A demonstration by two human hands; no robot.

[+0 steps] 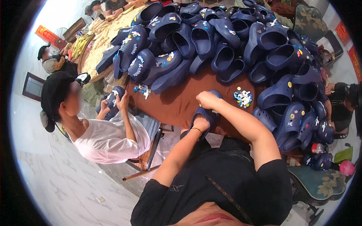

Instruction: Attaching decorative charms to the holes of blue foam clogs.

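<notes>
Navy foam makes up the clog (213, 119) between the person's 2 hands, near the front edge of the table, its opening toward the person's torso. The left hand (201, 122) is inside that opening; its fingers are hidden, so whether they grip or lie spread cannot be told. The right hand (206, 100) is curled closed over the toe end, and whether a charm is pinched within it cannot be seen.

If the left hand gave little support from inside, a hard push at the toe could tip the clog toward the lap. A wide swing of the right forearm could scatter the loose charm pile (243, 98) just beyond it. The heaped clogs (164, 71) lean on each other at odd angles, so a knock to those lowest could bring several sliding down.

Bare brown cloth (173, 107) opens to the left of the held clog, up to a smaller charm cluster (143, 90). On the right, room narrows between the charm pile and the stacked clogs. Left of the table, a co-worker in white (113, 139) holds a separate clog (115, 100), limiting sideways reach.
</notes>
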